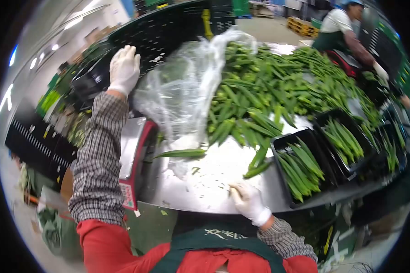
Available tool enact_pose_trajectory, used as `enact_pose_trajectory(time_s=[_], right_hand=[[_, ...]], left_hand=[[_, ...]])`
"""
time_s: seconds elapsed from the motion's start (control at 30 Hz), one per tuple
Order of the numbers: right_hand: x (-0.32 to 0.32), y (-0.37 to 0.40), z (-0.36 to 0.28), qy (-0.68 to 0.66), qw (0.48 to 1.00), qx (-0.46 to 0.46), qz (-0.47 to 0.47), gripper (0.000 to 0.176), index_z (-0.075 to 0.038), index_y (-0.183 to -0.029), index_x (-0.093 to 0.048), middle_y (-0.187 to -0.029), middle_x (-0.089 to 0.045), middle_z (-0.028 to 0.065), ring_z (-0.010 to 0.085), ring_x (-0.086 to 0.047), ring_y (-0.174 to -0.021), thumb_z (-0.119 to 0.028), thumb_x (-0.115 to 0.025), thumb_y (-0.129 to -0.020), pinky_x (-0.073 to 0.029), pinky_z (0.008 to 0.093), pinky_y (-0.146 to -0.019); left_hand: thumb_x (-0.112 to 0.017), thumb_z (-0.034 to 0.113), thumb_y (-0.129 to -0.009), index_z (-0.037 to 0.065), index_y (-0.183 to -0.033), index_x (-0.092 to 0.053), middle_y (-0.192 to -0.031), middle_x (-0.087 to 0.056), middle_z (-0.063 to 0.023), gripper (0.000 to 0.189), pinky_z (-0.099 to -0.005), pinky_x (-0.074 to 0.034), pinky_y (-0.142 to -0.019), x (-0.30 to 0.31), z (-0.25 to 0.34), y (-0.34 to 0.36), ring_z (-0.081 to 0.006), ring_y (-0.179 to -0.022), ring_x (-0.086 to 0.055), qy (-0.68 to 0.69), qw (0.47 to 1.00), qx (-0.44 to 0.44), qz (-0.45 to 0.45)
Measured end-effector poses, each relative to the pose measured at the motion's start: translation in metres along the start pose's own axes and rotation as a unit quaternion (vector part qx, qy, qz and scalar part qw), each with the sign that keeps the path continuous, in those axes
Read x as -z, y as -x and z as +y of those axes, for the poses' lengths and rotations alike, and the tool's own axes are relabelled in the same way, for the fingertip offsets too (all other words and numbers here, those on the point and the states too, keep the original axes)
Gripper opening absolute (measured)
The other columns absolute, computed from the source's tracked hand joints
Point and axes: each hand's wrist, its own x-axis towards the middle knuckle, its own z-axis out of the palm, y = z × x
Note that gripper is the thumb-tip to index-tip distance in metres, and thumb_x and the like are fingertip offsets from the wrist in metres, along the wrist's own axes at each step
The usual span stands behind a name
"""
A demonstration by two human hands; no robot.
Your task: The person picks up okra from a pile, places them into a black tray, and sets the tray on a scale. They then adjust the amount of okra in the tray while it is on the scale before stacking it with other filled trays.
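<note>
My left hand, in a white glove, is stretched far forward beside a large black crate and a stack of black trays. Its fingers look extended, and no object shows in them. Low over the front of the metal table, my right hand, also gloved, has curled fingers with nothing visible in them. Nearby lie a few loose okra pods. To its right, a black tray holds several okra. A big okra heap covers the back of the table.
A crumpled clear plastic bag lies left of the heap. The red-edged scale stands at the table's left. Another okra-filled tray sits at right. A co-worker bends over the far right side.
</note>
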Motion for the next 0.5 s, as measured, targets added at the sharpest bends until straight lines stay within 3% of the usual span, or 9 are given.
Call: enact_pose_trajectory(time_s=[0.07,0.1,0.17,0.2,0.27,0.3,0.37,0.43,0.5], right_hand=[[-0.001,-0.004,-0.001,0.005,1.0,0.008,0.011,0.014,-0.004,-0.09,-0.066,-0.075,-0.062,0.012,0.0286,-0.062,-0.067,-0.001,-0.06,-0.078,-0.05,0.0354,-0.061],[-0.002,-0.005,0.0,0.0,1.0,0.006,0.004,0.013,-0.004,-0.09,-0.066,-0.075,-0.062,0.0119,0.0283,-0.062,-0.067,-0.001,-0.059,-0.078,-0.05,0.0351,-0.061],[-0.002,-0.005,0.002,-0.001,1.0,-0.006,-0.002,0.013,-0.004,-0.09,-0.066,-0.075,-0.062,0.0116,0.0278,-0.062,-0.067,-0.001,-0.059,-0.079,-0.05,0.0344,-0.06],[-0.001,-0.006,-0.001,-0.005,1.0,-0.021,-0.007,0.013,-0.003,-0.09,-0.066,-0.075,-0.063,0.0114,0.0271,-0.062,-0.066,0.0,-0.06,-0.078,-0.049,0.0335,-0.06],[0.0,-0.004,-0.001,0.004,0.999,-0.032,-0.01,0.013,-0.003,-0.089,-0.066,-0.075,-0.062,0.0114,0.027,-0.062,-0.066,0.0,-0.06,-0.078,-0.049,0.0334,-0.059],[-0.002,-0.006,0.0,0.005,0.999,-0.033,-0.013,0.012,-0.003,-0.089,-0.066,-0.074,-0.062,0.0113,0.0269,-0.062,-0.066,0.001,-0.06,-0.078,-0.049,0.0334,-0.059],[-0.004,-0.01,-0.001,-0.008,1.0,-0.028,-0.007,0.012,-0.003,-0.088,-0.065,-0.074,-0.062,0.0114,0.027,-0.061,-0.066,0.001,-0.06,-0.078,-0.049,0.0337,-0.059],[0.0,-0.004,-0.002,-0.008,0.999,-0.03,-0.011,0.012,-0.003,-0.088,-0.065,-0.074,-0.062,0.0114,0.0271,-0.061,-0.065,0.002,-0.06,-0.078,-0.048,0.0338,-0.058],[0.0,-0.009,-0.002,-0.007,1.0,-0.021,-0.008,0.012,-0.003,-0.087,-0.065,-0.074,-0.061,0.0114,0.027,-0.06,-0.064,0.002,-0.06,-0.078,-0.048,0.0338,-0.058]], left_hand=[[-0.045,0.032,-0.093,0.004,-0.113,-0.061,-0.12,-0.059,-0.0163,0.038,-0.0423,-0.034,-0.103,-0.012,-0.055,0.002,-0.0337,-0.116,-0.051,-0.152,0.987,0.048,0.011],[-0.044,0.033,-0.093,0.004,-0.112,-0.061,-0.119,-0.06,-0.0167,0.039,-0.0421,-0.032,-0.104,-0.007,-0.074,0.001,-0.0339,-0.116,-0.051,-0.095,0.981,0.101,-0.138],[-0.044,0.034,-0.093,0.004,-0.111,-0.062,-0.117,-0.06,-0.0175,0.039,-0.0418,-0.03,-0.106,-0.008,-0.097,-0.003,-0.0343,-0.116,-0.051,0.042,0.887,0.194,-0.417],[-0.044,0.036,-0.093,0.005,-0.106,-0.064,-0.108,-0.064,-0.0166,0.039,-0.0428,-0.032,-0.103,-0.003,-0.092,0.001,-0.0346,-0.112,-0.053,-0.003,0.882,0.165,-0.441],[-0.044,0.036,-0.092,0.007,-0.106,-0.064,-0.104,-0.065,-0.0147,0.038,-0.0463,-0.032,-0.101,-0.014,-0.097,0.005,-0.0333,-0.11,-0.055,0.027,0.982,0.08,-0.167],[-0.044,0.037,-0.092,0.007,-0.106,-0.064,-0.103,-0.065,-0.0138,0.038,-0.0481,-0.032,-0.101,-0.015,-0.103,0.006,-0.0326,-0.109,-0.055,0.037,0.998,0.035,-0.021],[-0.045,0.034,-0.092,0.008,-0.105,-0.064,-0.102,-0.065,-0.0101,0.035,-0.0524,-0.035,-0.096,0.011,-0.09,-0.011,-0.0309,-0.105,-0.057,-0.096,0.989,-0.003,0.112],[-0.046,0.032,-0.092,0.007,-0.11,-0.063,-0.112,-0.063,-0.0117,0.035,-0.055,-0.035,-0.097,0.037,-0.09,-0.027,-0.03,-0.111,-0.056,-0.269,0.931,0.17,-0.181],[-0.051,0.034,-0.09,0.009,-0.11,-0.063,-0.111,-0.063,-0.0122,0.034,-0.0525,-0.04,-0.093,-0.01,-0.179,-0.021,-0.0306,-0.109,-0.057,-0.255,0.89,0.214,-0.312]])
